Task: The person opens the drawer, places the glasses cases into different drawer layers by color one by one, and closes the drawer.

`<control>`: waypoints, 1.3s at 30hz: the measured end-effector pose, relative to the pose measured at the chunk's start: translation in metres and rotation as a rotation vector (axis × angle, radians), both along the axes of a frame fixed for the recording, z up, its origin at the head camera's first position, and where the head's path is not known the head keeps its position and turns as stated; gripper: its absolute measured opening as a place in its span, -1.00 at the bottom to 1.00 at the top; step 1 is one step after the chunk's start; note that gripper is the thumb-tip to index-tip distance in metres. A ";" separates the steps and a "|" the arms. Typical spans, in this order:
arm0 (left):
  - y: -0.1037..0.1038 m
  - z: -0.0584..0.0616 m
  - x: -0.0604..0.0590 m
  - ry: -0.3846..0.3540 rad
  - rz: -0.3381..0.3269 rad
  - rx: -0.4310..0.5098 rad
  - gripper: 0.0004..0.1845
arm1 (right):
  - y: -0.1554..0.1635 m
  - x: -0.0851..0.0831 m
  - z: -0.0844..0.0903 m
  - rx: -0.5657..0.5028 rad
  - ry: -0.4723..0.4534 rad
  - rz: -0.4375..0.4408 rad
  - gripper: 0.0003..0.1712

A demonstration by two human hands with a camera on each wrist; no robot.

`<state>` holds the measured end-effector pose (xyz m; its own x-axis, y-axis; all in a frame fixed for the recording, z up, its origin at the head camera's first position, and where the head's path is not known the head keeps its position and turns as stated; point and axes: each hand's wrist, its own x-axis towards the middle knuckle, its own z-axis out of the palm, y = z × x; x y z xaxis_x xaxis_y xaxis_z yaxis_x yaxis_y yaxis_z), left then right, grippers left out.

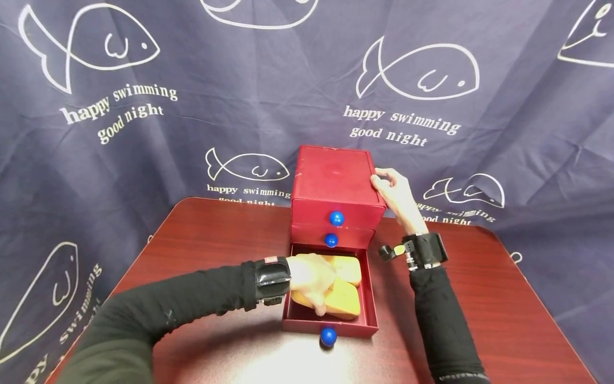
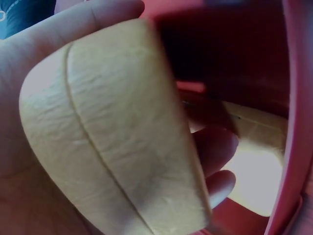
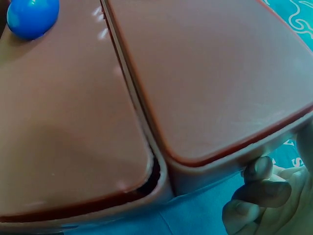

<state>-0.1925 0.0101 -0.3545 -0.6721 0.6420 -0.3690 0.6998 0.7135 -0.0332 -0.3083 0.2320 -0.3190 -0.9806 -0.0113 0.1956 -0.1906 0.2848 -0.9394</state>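
We see the left hand (image 1: 312, 280) wrapped around a yellow bread piece (image 2: 112, 142) inside the open bottom drawer (image 1: 369, 312) | a second bread (image 1: 347, 269) lies behind it in that drawer | our right hand (image 1: 395, 194) grips the top right corner of the red drawer box (image 1: 336, 178) | the box stands on the brown table (image 1: 206, 240)
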 end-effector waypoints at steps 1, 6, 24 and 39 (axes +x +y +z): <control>0.000 0.000 0.000 -0.005 0.000 0.002 -0.59 | 0.000 0.000 0.000 0.001 0.000 -0.001 -0.46; 0.003 0.001 0.000 0.004 -0.023 -0.012 -0.64 | 0.000 0.000 0.002 0.003 -0.004 -0.004 -0.45; 0.011 -0.018 -0.004 0.112 -0.158 0.032 -0.60 | 0.003 0.000 0.007 -0.020 -0.024 -0.005 -0.44; -0.001 -0.033 -0.003 0.208 -0.285 0.073 -0.52 | 0.004 -0.003 0.005 -0.010 -0.036 -0.008 -0.43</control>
